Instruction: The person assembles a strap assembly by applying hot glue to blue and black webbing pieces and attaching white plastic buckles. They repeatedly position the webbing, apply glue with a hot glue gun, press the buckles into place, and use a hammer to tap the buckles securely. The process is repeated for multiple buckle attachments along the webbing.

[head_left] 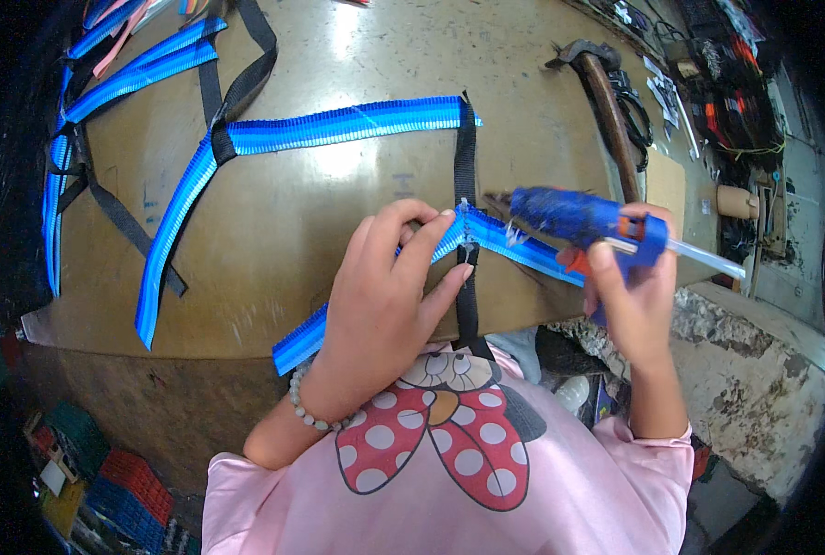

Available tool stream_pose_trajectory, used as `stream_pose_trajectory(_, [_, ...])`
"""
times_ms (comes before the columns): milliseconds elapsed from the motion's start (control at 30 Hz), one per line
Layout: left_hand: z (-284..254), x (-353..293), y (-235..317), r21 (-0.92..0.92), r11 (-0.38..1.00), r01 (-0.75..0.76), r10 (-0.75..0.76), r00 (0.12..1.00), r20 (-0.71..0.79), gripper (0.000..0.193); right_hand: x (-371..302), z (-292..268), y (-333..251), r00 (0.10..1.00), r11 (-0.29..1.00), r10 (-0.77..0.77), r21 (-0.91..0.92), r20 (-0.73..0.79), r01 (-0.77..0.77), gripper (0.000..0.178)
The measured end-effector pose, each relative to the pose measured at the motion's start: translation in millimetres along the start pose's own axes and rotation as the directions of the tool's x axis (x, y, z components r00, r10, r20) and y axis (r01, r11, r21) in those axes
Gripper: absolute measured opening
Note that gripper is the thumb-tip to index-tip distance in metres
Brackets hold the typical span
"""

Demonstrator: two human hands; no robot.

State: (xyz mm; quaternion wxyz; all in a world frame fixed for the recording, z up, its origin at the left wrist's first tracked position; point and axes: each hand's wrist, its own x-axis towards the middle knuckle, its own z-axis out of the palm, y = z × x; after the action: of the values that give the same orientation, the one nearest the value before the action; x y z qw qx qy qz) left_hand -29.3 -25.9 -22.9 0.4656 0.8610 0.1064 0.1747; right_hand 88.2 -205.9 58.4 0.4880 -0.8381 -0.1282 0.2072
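My right hand [636,287] is wrapped around a blue hot glue gun [570,215] with an orange trigger. A clear glue stick [708,259] juts from its back, and its nozzle points left, just above the strap crossing. My left hand [380,282] presses on a pleated blue ribbon [523,251], its index finger and thumb closed about the ribbon beside the crossing. There the ribbon meets a black webbing strap [466,166], with clear glue [469,231] on the joint. Part of the ribbon is hidden under my left hand.
More blue ribbon [347,127] joined to black strap lies across the brown table [338,203], with further ribbon pieces [148,79] at the far left. On the right are a hammer [616,129], black scissors [632,106] and a tape roll [737,202]. The table's curved edge runs close to my body.
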Motion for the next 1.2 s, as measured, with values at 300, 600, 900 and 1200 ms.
stream_pose_trajectory(300, [1,-2,-2,0.004,0.998,-0.057,0.057,0.998,-0.013,0.042,10,-7,1,0.966,0.893,-0.216,-0.371,0.14,0.254,0.043])
stream_pose_trajectory(600, [3,-1,-3,0.022,0.997,-0.073,0.074,0.995,-0.064,0.042,14,-4,-5,0.957,0.883,-0.226,-0.377,0.182,0.28,0.043])
stream_pose_trajectory(900, [3,-2,-2,0.03,0.998,-0.048,0.049,0.998,-0.025,0.041,6,-11,-3,0.939,0.871,-0.246,-0.371,0.239,0.323,0.042])
stream_pose_trajectory(1200, [3,-1,0,0.037,0.998,-0.06,0.06,0.998,-0.026,0.041,19,-5,-5,0.925,0.857,-0.297,-0.363,0.235,0.367,0.042])
